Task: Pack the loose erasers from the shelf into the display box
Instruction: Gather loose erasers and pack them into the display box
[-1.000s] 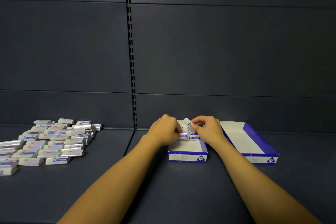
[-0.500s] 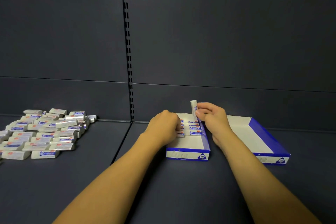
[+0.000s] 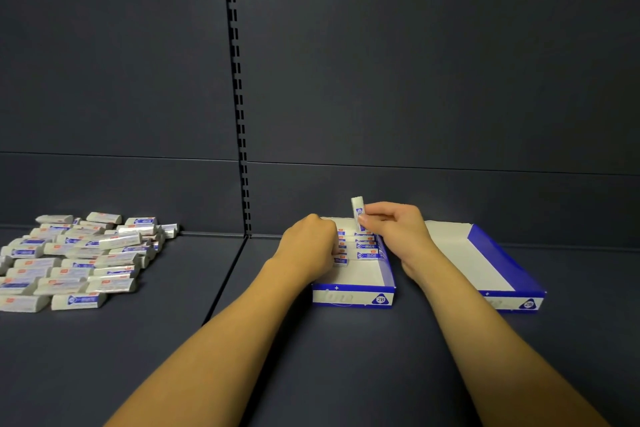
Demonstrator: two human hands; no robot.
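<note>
Our left hand (image 3: 310,246) is nearest. It is curled over the left side of the box (image 3: 353,296), and its fingers seem to press on the erasers there, but we cannot tell if this grip holds one. Just right of it, our right hand (image 3: 391,232) makes a tight grip on one eraser (image 3: 358,213), pinched between thumb and fingers. That eraser stands upright, just above the packed rows (image 3: 366,248) at the back of the box.

Under our grip the box has only a few rows in it. Its front part is still bare and white. So we think the job has only begun.

To the right of our right hand lies another box (image 3: 502,274), tilted a little, with nothing showing inside.

Far to the left of our left hand, a big pile of loose erasers (image 3: 79,260) still sits on the shelf (image 3: 173,340). Most of the work is left, we think.
</note>
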